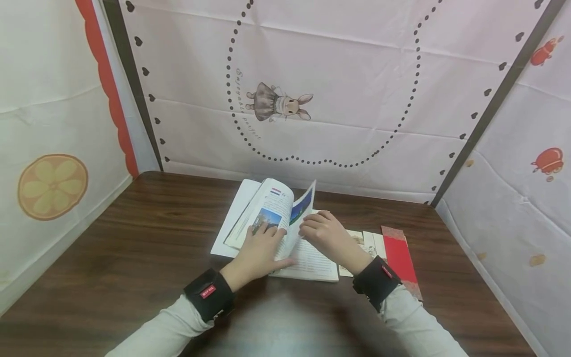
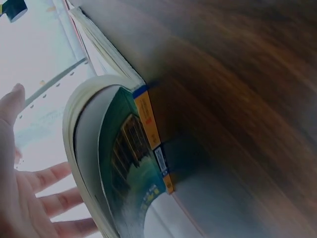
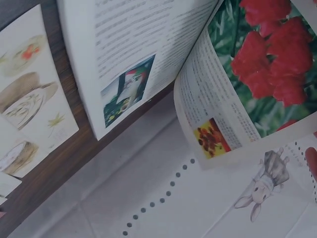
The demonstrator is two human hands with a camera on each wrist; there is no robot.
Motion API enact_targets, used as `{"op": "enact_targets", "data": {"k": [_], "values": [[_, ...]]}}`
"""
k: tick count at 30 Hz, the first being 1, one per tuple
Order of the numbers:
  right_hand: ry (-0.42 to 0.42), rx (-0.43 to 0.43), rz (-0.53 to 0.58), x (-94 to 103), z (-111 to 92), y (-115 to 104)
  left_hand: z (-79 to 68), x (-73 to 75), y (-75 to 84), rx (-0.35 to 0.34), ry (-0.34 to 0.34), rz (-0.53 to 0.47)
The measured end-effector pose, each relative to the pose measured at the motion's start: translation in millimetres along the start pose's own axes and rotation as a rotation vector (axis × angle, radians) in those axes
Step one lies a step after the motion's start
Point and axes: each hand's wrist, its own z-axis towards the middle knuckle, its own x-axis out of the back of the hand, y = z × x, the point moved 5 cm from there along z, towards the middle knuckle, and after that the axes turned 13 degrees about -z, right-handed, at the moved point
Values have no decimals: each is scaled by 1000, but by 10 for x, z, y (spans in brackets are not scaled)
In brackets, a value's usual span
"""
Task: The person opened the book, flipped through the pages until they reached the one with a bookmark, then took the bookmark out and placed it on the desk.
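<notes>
An open book [image 1: 312, 263] lies on the table, its left half bulging upward with a blue photo on the page. My left hand [image 1: 260, 250] rests on that left side, fingers spread over the page and thumb toward the middle. One page [image 1: 303, 206] stands raised between the halves, and my right hand [image 1: 329, 237] pinches its right edge with curled fingers. In the right wrist view, the page [image 3: 272, 59] carries a large picture of red flowers. The left wrist view shows the book's orange spine [image 2: 148, 119] and green cover [image 2: 116, 158], with the left hand [image 2: 34, 198] at the pages.
White paper [image 1: 227, 223] sticks out from under the book's left side. To the right lie illustrated cards [image 1: 372, 242] and a red booklet [image 1: 400, 258], partly behind the right wrist. Printed cloth walls [image 1: 357, 89] border the brown wooden table [image 1: 151, 238].
</notes>
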Motion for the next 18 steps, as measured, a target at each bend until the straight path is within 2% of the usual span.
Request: {"op": "enact_targets", "data": {"k": [3,6,8,10,13,16,18], "values": [[55,-6,19,23,18,-13,25,-1,25,11,23,31],[97,-47,69,25,17,16,45,21,24,14,92,37],[90,-100,114,1,-3,48,42,62,8,23,160,1],[41,-160,166,-39,-40,83,32,110,-34,50,226,-89],[-121,-217,212,-153,-125,115,17,184,-133,104,313,-256],[-370,-216,249,-306,-248,104,9,241,-257,169,364,-406],[-555,-215,290,-427,-364,83,0,272,-330,199,394,-456]]}}
